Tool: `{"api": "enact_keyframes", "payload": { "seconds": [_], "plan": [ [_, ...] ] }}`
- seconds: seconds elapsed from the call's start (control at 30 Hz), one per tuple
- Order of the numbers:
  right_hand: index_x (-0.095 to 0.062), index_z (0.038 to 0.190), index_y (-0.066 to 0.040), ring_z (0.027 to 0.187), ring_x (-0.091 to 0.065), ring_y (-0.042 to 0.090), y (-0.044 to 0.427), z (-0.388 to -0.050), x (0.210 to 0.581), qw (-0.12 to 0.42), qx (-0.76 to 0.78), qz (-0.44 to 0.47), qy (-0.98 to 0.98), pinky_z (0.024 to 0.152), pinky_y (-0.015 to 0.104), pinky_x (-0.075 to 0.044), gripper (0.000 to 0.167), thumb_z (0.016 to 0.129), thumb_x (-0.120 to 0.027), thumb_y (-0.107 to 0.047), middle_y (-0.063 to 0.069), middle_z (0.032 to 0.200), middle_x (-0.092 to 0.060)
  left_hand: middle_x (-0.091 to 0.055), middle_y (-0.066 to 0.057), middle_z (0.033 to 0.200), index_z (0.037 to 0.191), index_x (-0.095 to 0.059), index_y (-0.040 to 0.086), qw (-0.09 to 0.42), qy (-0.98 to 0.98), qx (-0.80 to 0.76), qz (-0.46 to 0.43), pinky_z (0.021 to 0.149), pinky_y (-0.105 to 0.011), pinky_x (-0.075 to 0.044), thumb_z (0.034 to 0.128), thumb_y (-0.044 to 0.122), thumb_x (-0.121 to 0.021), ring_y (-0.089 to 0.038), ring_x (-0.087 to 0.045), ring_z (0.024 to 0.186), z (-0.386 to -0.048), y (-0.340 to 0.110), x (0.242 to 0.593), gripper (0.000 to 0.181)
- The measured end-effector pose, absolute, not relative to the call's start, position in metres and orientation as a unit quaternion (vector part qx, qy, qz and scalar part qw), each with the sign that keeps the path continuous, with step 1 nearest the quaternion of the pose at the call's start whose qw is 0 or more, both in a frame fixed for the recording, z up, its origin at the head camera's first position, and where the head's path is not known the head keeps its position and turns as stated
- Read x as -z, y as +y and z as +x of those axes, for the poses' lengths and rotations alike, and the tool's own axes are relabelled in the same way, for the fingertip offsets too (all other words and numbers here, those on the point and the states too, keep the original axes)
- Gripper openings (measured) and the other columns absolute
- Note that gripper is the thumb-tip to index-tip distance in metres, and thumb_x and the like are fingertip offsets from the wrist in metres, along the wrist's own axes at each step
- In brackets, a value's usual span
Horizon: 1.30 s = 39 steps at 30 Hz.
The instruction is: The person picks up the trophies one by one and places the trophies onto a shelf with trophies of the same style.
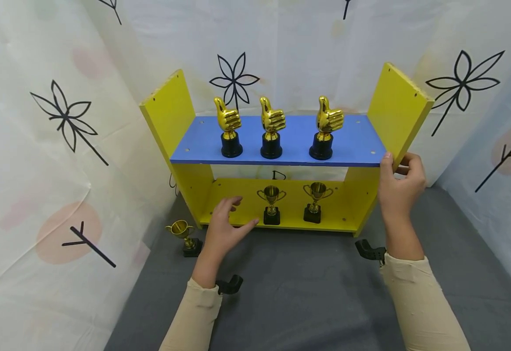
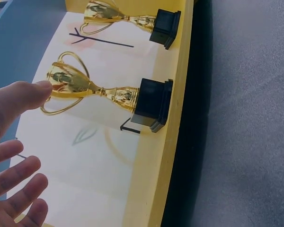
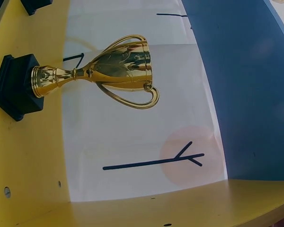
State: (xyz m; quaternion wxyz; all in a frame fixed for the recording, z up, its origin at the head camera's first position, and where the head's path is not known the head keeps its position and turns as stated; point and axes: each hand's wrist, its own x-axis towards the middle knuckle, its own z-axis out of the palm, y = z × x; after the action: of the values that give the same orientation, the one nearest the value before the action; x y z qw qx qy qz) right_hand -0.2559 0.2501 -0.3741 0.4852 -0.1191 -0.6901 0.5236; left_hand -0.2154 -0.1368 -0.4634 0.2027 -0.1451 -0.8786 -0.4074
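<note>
My left hand [image 1: 224,228] is held in front of the yellow bottom board [image 1: 292,214] of a small shelf unit, thumb and fingers spread around nothing. To its right, a gold cup trophy [image 1: 271,195] with a black base stands upright on that board; a second cup trophy [image 1: 315,195] stands further right. In the left wrist view my thumb [image 2: 31,92] overlaps the nearer cup's rim, but the head view shows them apart. My right hand [image 1: 401,187] grips the front edge of the right yellow side panel [image 1: 398,112], thumb by the blue board's corner.
Three gold thumbs-up trophies, left [image 1: 228,119], middle [image 1: 271,119] and right [image 1: 327,119], stand on the blue board [image 1: 295,131]. Another cup trophy [image 1: 192,248] stands on the grey surface [image 1: 290,282] left of the unit. Patterned white cloth [image 1: 299,53] hangs behind.
</note>
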Motion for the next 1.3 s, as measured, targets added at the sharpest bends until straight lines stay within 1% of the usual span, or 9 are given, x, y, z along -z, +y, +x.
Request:
{"api": "enact_keyframes", "payload": {
  "seconds": [0.2, 0.43, 0.5, 0.63, 0.83, 1.0, 1.1, 1.17, 1.3],
  "plan": [
    [-0.074, 0.103, -0.013, 0.079, -0.052, -0.001, 0.250, -0.252, 0.374, 0.485, -0.525, -0.105, -0.692, 0.073, 0.021, -0.039, 0.025, 0.095, -0.070, -0.036, -0.025, 0.089, -0.058, -0.065, -0.008, 0.132, 0.141, -0.064, 0.012, 0.206, -0.882, 0.402, -0.137, 0.100, -0.051, -0.054, 0.0851, 0.035, -0.092, -0.032, -0.062, 0.117, -0.211, -0.140, 0.462, 0.067],
    [-0.074, 0.102, -0.016, 0.079, -0.055, -0.001, 0.251, -0.254, 0.374, 0.490, -0.522, -0.093, -0.692, 0.073, 0.022, -0.041, 0.025, 0.094, -0.070, -0.039, -0.025, 0.089, -0.059, -0.065, -0.008, 0.131, 0.140, -0.064, 0.013, 0.216, -0.880, 0.398, -0.141, 0.101, -0.051, -0.054, 0.0866, 0.035, -0.090, -0.029, -0.061, 0.116, -0.208, -0.143, 0.457, 0.064],
    [-0.075, 0.102, -0.015, 0.078, -0.054, -0.002, 0.251, -0.254, 0.374, 0.490, -0.522, -0.098, -0.692, 0.073, 0.021, -0.041, 0.026, 0.094, -0.070, -0.039, -0.025, 0.088, -0.059, -0.065, -0.008, 0.131, 0.140, -0.065, 0.013, 0.223, -0.879, 0.396, -0.144, 0.100, -0.051, -0.054, 0.0863, 0.034, -0.091, -0.029, -0.061, 0.115, -0.207, -0.144, 0.456, 0.063],
    [-0.075, 0.105, -0.009, 0.078, -0.053, -0.003, 0.251, -0.255, 0.376, 0.491, -0.520, -0.106, -0.691, 0.073, 0.021, -0.041, 0.029, 0.094, -0.070, -0.036, -0.025, 0.088, -0.058, -0.066, -0.008, 0.129, 0.139, -0.066, 0.013, 0.232, -0.877, 0.394, -0.145, 0.098, -0.050, -0.054, 0.0862, 0.031, -0.091, -0.029, -0.061, 0.113, -0.203, -0.145, 0.453, 0.061],
    [-0.075, 0.107, -0.005, 0.078, -0.052, -0.004, 0.249, -0.255, 0.375, 0.490, -0.523, -0.112, -0.688, 0.073, 0.020, -0.040, 0.029, 0.095, -0.070, -0.031, -0.025, 0.088, -0.057, -0.066, -0.009, 0.130, 0.139, -0.066, 0.014, 0.227, -0.882, 0.391, -0.135, 0.100, -0.049, -0.053, 0.0890, 0.033, -0.088, -0.029, -0.060, 0.115, -0.199, -0.148, 0.451, 0.058],
    [-0.075, 0.105, -0.010, 0.078, -0.053, -0.003, 0.248, -0.253, 0.374, 0.490, -0.525, -0.103, -0.689, 0.073, 0.021, -0.041, 0.027, 0.095, -0.070, -0.035, -0.025, 0.088, -0.058, -0.065, -0.008, 0.128, 0.138, -0.067, 0.013, 0.233, -0.882, 0.389, -0.133, 0.099, -0.049, -0.053, 0.0899, 0.031, -0.088, -0.030, -0.061, 0.114, -0.196, -0.151, 0.448, 0.055],
    [-0.075, 0.104, -0.014, 0.080, -0.054, -0.001, 0.249, -0.252, 0.374, 0.488, -0.524, -0.095, -0.692, 0.073, 0.022, -0.041, 0.026, 0.096, -0.070, -0.039, -0.025, 0.090, -0.059, -0.066, -0.009, 0.127, 0.137, -0.067, 0.012, 0.245, -0.876, 0.391, -0.141, 0.098, -0.050, -0.053, 0.0899, 0.029, -0.088, -0.034, -0.062, 0.114, -0.195, -0.153, 0.446, 0.054],
    [-0.075, 0.104, -0.015, 0.080, -0.054, 0.000, 0.250, -0.251, 0.374, 0.487, -0.524, -0.093, -0.693, 0.073, 0.022, -0.041, 0.027, 0.096, -0.069, -0.040, -0.025, 0.091, -0.059, -0.067, -0.009, 0.127, 0.137, -0.068, 0.011, 0.254, -0.873, 0.390, -0.148, 0.098, -0.051, -0.053, 0.0899, 0.028, -0.088, -0.034, -0.062, 0.113, -0.195, -0.154, 0.445, 0.054],
    [-0.075, 0.108, -0.012, 0.081, -0.053, -0.001, 0.250, -0.251, 0.374, 0.485, -0.520, -0.094, -0.697, 0.074, 0.022, -0.040, 0.031, 0.097, -0.069, -0.041, -0.025, 0.091, -0.058, -0.068, -0.009, 0.126, 0.136, -0.068, 0.010, 0.273, -0.868, 0.384, -0.155, 0.097, -0.050, -0.053, 0.0890, 0.028, -0.088, -0.032, -0.063, 0.112, -0.193, -0.159, 0.444, 0.054]
  ]
}}
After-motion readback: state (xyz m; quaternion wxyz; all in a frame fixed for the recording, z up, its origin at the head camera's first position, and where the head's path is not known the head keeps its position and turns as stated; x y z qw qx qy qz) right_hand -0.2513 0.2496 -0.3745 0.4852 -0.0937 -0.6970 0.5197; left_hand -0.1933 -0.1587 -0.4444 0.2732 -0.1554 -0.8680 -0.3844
